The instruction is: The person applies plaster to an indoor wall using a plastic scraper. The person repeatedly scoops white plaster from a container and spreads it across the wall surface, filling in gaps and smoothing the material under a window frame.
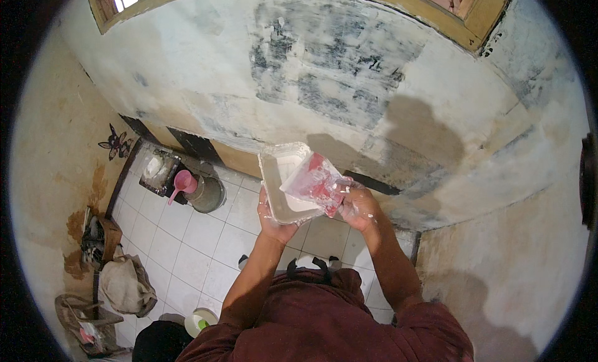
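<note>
My left hand point(275, 224) grips a pale rectangular tub point(268, 183) from its near left side, fingers wrapped round the wall. White paste coats the inside and rim of the tub. In my right hand point(361, 207) is a red putty scraper point(316, 181), its broad blade smeared with white paste. The blade lies over the right part of the tub and hides that side. Whether it touches the rim I cannot tell. White smears and crumbs cling to my right fingers and wrist.
Ahead stands a wall point(218, 69) with patchy white and dark areas, below a wooden window frame point(476, 29). On the tiled floor point(199, 237) at left are a grey bucket point(207, 195), a pink dipper point(182, 183) and a dark crate point(161, 183). A sack point(128, 286) lies nearer, beside a chair point(68, 312).
</note>
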`<action>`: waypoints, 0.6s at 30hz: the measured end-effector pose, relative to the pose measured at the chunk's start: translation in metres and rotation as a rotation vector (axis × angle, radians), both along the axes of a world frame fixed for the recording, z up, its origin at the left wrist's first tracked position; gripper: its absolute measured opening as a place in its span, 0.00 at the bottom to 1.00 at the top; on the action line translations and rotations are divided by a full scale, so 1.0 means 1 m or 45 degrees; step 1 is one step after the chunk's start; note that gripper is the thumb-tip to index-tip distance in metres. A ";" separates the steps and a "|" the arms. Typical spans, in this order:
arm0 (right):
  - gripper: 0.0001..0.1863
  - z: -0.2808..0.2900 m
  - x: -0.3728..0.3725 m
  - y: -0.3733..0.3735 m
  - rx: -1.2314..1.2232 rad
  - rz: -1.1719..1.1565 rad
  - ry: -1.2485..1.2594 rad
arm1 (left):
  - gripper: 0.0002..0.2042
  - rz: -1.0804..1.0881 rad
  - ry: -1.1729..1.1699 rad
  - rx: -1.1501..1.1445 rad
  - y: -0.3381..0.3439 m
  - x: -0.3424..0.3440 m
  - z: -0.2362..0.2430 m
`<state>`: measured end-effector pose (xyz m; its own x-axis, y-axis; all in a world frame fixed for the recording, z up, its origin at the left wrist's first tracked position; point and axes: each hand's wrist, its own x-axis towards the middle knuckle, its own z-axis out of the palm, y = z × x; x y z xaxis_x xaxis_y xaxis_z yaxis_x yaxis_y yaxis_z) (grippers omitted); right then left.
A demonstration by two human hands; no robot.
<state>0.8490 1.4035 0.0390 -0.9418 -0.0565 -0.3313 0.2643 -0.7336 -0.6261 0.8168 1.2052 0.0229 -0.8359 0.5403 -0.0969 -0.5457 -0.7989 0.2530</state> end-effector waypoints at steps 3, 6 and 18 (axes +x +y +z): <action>0.13 0.001 0.004 -0.008 -0.158 -0.077 -0.027 | 0.34 0.002 -0.019 -0.001 -0.001 -0.001 -0.003; 0.12 0.000 0.004 -0.009 -0.191 -0.132 -0.062 | 0.36 0.001 -0.070 -0.026 -0.001 -0.003 -0.007; 0.09 0.048 -0.029 0.008 -0.176 -0.412 0.159 | 0.32 0.006 -0.054 -0.009 0.002 -0.008 -0.002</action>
